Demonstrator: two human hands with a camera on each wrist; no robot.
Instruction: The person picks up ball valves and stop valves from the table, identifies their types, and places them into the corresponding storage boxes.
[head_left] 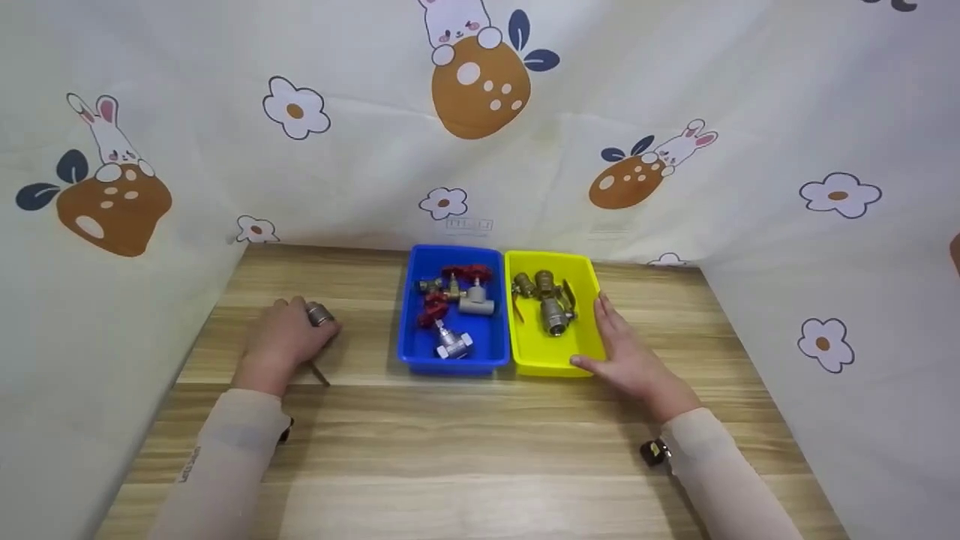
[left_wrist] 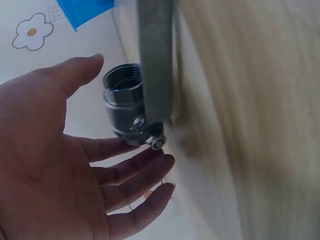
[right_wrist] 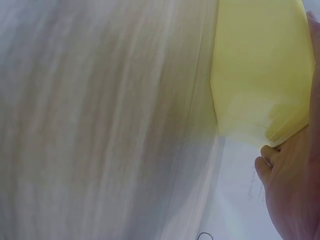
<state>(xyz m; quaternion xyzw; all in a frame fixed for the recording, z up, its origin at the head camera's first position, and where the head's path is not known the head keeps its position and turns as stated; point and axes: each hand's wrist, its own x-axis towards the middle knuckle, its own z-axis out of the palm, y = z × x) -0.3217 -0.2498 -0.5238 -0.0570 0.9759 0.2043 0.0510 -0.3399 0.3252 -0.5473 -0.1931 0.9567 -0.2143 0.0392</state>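
Observation:
A silver ball valve [left_wrist: 122, 107] with a long flat lever [left_wrist: 157, 60] stands on the table at the left. My left hand [head_left: 289, 337] is around it; in the left wrist view the thumb is apart from the threaded end and the loosely bent fingers reach behind the body. Whether those fingers touch it, I cannot tell. My right hand [head_left: 637, 367] rests against the right side of a yellow bin [head_left: 551, 367], fingers straight along the outer wall and thumb at the near rim. Inside that bin lie several lever-handled valves [head_left: 553, 316].
Left of the yellow bin, side by side with it, stands a blue bin [head_left: 487, 360] holding several valves with red handwheels [head_left: 433, 309]. A patterned cloth [head_left: 360, 165] rises behind the wooden table [head_left: 420, 457] and on both sides.

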